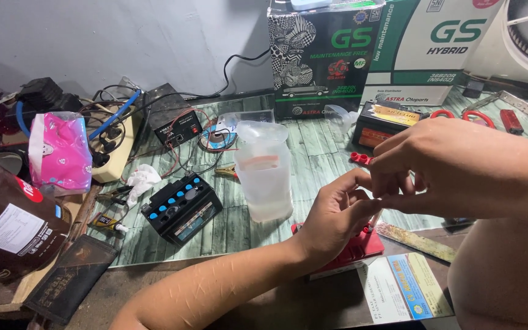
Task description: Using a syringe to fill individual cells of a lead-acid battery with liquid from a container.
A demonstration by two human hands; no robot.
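Two hands meet over red battery (355,247): left hand (337,214) and right hand (423,168) pinch something tiny (hidden). Battery likely heavy, rigid; grip by sides.

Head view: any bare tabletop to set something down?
Free: the planked strip between the translucent container and the boxes; a smaller patch before the black battery. Crowded: the left side with cables, and under both hands.

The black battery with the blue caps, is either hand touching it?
No: the black battery sits apart on the table, while the left hand and right hand meet above a red thing.
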